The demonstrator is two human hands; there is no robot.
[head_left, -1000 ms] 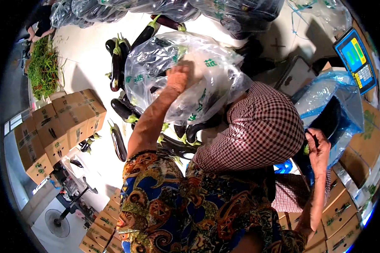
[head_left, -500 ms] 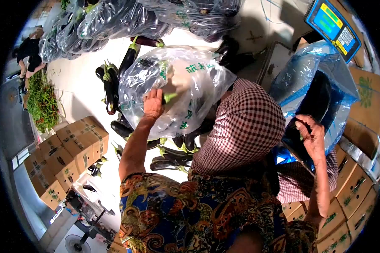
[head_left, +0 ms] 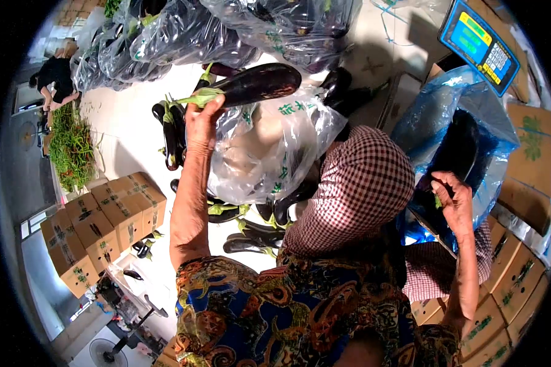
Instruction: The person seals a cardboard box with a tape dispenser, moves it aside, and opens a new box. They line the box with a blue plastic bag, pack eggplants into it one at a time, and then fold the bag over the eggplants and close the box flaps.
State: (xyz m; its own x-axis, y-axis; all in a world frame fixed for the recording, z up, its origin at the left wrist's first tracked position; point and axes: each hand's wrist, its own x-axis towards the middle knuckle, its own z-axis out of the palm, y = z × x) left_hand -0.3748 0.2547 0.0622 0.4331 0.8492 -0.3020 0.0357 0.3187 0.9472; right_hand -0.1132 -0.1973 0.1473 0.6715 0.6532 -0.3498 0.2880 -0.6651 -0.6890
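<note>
My left hand (head_left: 202, 119) is closed round the green cap of a large dark eggplant (head_left: 257, 84). This eggplant points right, above a clear plastic bag (head_left: 251, 144) with green print. At the right, my right hand (head_left: 456, 199) grips the stem end of another eggplant (head_left: 462, 144). That one lies inside an opened blue plastic liner (head_left: 499, 119) in a carton, and its lower end is partly hidden by my fingers. Loose eggplants (head_left: 251, 238) lie on the floor around the clear bag.
Filled clear bags of eggplants (head_left: 190, 33) line the far side. A scale display (head_left: 480, 46) stands at the upper right. Taped cartons (head_left: 104, 217) are at the left, beyond them green peppers (head_left: 70, 147) and another person (head_left: 55, 79). More cartons (head_left: 508, 284) stand at the lower right.
My left hand has moved from the clear bag up and left, and an eggplant now shows fully in its grip. My right hand has barely moved in the liner.
</note>
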